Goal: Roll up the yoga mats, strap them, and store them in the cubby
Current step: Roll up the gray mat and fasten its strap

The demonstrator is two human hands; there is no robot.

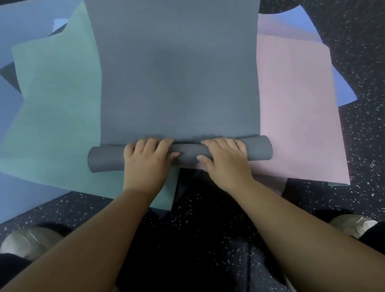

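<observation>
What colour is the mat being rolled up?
Dark slate grey mat, seen in the head view, under both hands.

Both hands, left hand [145, 162] and right hand [225, 159], gripping rolled end of grey mat [176, 79]

no text, label or number can be read anywhere, though the view is somewhat blurred.

Both forearms bare, reaching fwd & down, roughly parallel. L hand [145, 159] palm-down, fingers curled over, thumb pointing inward. R hand [225, 158] same pose, mirrored, thumb toward the L. Hands near each other, not touching. Wrists slightly bent back.
</observation>
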